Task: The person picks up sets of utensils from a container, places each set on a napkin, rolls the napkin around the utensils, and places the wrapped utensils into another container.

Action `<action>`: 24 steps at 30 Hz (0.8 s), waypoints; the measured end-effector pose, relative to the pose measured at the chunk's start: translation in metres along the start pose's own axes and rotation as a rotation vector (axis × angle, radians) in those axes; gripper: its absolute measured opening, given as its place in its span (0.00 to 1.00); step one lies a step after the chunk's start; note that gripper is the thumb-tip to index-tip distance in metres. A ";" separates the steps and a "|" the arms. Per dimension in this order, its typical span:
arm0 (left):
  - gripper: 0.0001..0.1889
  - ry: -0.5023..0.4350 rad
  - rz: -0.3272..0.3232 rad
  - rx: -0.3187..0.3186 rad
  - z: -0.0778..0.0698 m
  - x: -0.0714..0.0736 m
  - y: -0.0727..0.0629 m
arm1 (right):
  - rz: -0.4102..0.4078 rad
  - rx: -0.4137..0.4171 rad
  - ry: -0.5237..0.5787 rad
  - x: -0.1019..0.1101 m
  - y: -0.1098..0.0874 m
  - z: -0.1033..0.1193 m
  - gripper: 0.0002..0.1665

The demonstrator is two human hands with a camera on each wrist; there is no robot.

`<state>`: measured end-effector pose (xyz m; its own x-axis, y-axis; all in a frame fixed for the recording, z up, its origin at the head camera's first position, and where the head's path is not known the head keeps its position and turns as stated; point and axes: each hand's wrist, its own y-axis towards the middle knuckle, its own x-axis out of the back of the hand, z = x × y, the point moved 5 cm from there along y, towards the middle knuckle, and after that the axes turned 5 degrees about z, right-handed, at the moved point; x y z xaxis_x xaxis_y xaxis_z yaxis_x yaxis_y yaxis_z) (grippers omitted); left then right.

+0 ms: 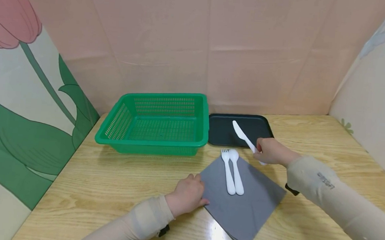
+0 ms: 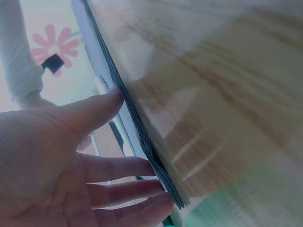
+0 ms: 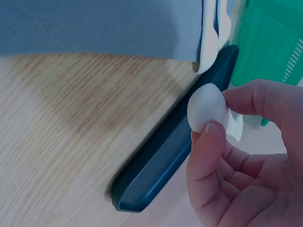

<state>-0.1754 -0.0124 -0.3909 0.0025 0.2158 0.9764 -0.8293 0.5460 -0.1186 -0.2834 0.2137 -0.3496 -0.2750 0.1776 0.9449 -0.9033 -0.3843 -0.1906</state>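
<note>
My right hand pinches a white plastic knife by its handle, with the blade pointing up and left over the black tray. In the right wrist view the knife's rounded handle end shows between thumb and fingers. A white fork and a white spoon lie side by side on a grey napkin, which is stacked or folded in layers. At the napkin's left edge rests my left hand. Its thumb and loosely extended fingers touch the layered edge.
A green plastic basket with slotted walls stands at the back left, next to the tray. Everything rests on a wood-grain table. A pink sheet hangs behind, with flower-printed panels at the left and right sides.
</note>
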 end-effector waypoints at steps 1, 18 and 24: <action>0.25 0.001 0.001 0.000 0.000 0.000 0.000 | -0.004 0.003 -0.002 0.000 0.000 0.000 0.10; 0.25 0.000 -0.008 -0.006 0.000 0.001 -0.001 | 0.092 -0.086 0.110 -0.008 -0.002 -0.004 0.13; 0.24 -0.012 -0.011 -0.006 0.000 0.002 -0.001 | 0.129 -0.127 0.150 -0.010 -0.004 -0.004 0.13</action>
<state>-0.1741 -0.0125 -0.3885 0.0049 0.2000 0.9798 -0.8260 0.5531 -0.1088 -0.2785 0.2174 -0.3597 -0.4277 0.2706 0.8625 -0.8893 -0.2966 -0.3480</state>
